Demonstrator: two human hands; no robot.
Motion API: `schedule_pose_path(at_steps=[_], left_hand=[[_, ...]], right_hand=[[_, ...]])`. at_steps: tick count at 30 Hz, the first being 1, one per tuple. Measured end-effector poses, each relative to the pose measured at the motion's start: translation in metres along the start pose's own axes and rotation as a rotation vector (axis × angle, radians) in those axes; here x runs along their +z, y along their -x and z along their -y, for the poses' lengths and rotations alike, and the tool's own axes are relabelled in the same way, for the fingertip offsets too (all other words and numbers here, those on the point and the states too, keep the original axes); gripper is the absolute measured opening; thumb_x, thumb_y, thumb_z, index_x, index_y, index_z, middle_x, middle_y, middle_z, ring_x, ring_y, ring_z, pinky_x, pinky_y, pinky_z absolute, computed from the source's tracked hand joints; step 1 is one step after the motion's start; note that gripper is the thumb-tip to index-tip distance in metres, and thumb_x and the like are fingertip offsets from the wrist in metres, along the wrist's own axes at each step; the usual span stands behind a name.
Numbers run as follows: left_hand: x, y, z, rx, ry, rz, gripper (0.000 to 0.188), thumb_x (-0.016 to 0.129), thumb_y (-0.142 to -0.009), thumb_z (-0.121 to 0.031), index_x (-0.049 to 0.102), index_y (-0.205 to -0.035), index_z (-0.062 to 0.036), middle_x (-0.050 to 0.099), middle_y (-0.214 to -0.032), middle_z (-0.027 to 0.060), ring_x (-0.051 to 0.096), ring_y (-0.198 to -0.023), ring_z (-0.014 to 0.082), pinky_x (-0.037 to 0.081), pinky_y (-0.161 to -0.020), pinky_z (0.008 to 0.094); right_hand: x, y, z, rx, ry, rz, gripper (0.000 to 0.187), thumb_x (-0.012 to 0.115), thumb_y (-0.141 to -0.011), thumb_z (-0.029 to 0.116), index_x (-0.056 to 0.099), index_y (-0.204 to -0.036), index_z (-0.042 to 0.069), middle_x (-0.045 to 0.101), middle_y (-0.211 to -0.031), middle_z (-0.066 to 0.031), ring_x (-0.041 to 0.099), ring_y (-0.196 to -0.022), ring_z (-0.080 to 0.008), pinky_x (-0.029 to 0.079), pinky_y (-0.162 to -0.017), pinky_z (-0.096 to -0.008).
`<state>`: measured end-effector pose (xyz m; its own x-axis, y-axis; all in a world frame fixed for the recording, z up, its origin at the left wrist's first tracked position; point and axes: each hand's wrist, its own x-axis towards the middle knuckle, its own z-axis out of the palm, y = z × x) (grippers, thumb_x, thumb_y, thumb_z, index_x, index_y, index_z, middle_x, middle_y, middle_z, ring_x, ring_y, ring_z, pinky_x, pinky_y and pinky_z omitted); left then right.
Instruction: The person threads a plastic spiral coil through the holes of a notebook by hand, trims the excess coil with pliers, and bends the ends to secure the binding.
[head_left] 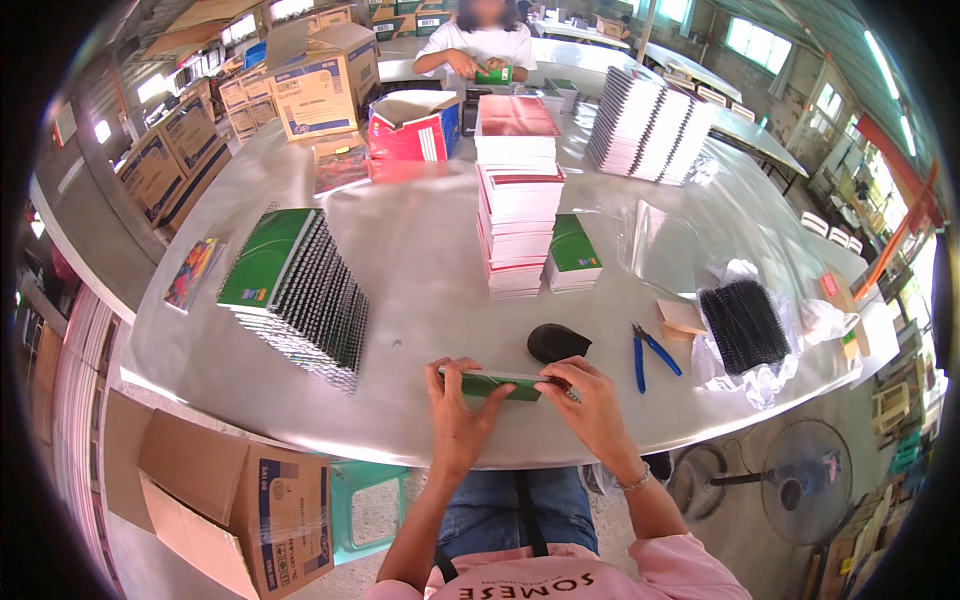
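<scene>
Head view, starting at your far left: an open cardboard box (235,500) sits on the floor below the edge of the surface (430,250). Up on the surface, a colourful booklet (190,272) lies flat near the left rim, and just right of it a slanted stack of green spiral notebooks (295,285) leans over, wire bindings facing you.

Nearer to you, your left hand (462,415) grips the left end of a green notebook (492,384) that stands on its edge at the near rim of the surface, fingers curled around it, thumb on your side. Your right hand (592,405) holds the right end of the same notebook, fingers closed over its top edge. Both hands touch it; it lies between them, directly in front of you.

Just behind your right hand rests a black rounded object (556,342). Further back in the middle stands a tall pile of red-and-white booklets (518,215), with a short pile of green notebooks (573,255) touching its right side. Right of your hands lie blue-handled pliers (650,352), then a bundle of black binding combs (743,325) on clear plastic. At the far side, another person (482,45) in white handles a green item.
</scene>
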<state>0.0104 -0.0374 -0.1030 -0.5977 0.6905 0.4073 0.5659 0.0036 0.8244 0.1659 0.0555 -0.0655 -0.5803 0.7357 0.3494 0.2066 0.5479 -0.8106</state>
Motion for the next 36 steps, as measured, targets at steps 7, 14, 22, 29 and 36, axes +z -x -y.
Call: schedule_pose_path(at_steps=[7,14,22,29,36], left_hand=[[-0.001,-0.003,0.002,0.049,0.027,0.025,0.05,0.085,-0.073,-0.013,0.051,-0.108,-0.0015,0.049,-0.108,0.0158,0.047,-0.107,0.0346,0.042,-0.091,0.0446],[-0.02,-0.022,0.027,0.112,0.068,0.173,0.055,0.087,-0.071,-0.016,0.049,-0.109,-0.0026,0.049,-0.105,0.015,0.047,-0.104,0.0339,0.043,-0.089,0.0439],[-0.02,-0.024,0.024,0.172,0.053,0.206,0.064,0.091,-0.066,-0.023,0.049,-0.11,-0.0034,0.049,-0.109,0.0136,0.047,-0.108,0.0324,0.044,-0.092,0.0414],[-0.012,-0.024,0.024,0.174,0.084,0.204,0.067,0.093,-0.063,-0.024,0.049,-0.109,-0.0035,0.048,-0.109,0.0133,0.045,-0.108,0.0321,0.044,-0.091,0.0419],[-0.008,-0.018,0.031,0.187,0.077,0.165,0.072,0.095,-0.058,-0.02,0.045,-0.108,-0.0054,0.044,-0.106,0.012,0.045,-0.105,0.0307,0.041,-0.092,0.0411]], right_hand=[[-0.005,-0.002,0.005,0.012,0.009,0.085,0.02,0.072,-0.086,0.006,0.066,-0.103,-0.001,0.064,-0.093,-0.0121,0.064,-0.083,-0.0277,0.051,-0.074,-0.034],[-0.04,-0.033,-0.031,-0.134,0.316,0.327,0.039,0.07,-0.082,0.002,0.055,-0.119,0.005,0.043,-0.14,-0.0167,0.041,-0.133,-0.0359,0.036,-0.108,-0.0408],[-0.045,-0.054,-0.072,-0.055,0.34,0.636,0.051,0.079,-0.074,0.007,0.054,-0.119,0.005,0.027,-0.157,-0.0186,0.027,-0.145,-0.0365,0.029,-0.117,-0.0407],[-0.04,-0.055,-0.073,-0.011,0.204,0.595,0.056,0.084,-0.072,0.02,0.056,-0.119,0.006,0.03,-0.156,-0.0163,0.038,-0.137,-0.0357,0.035,-0.111,-0.0405],[-0.031,-0.044,-0.07,0.093,-0.175,0.606,0.043,0.084,-0.076,0.025,0.061,-0.108,0.006,0.038,-0.149,-0.0154,0.038,-0.138,-0.0279,0.03,-0.113,-0.0409]])
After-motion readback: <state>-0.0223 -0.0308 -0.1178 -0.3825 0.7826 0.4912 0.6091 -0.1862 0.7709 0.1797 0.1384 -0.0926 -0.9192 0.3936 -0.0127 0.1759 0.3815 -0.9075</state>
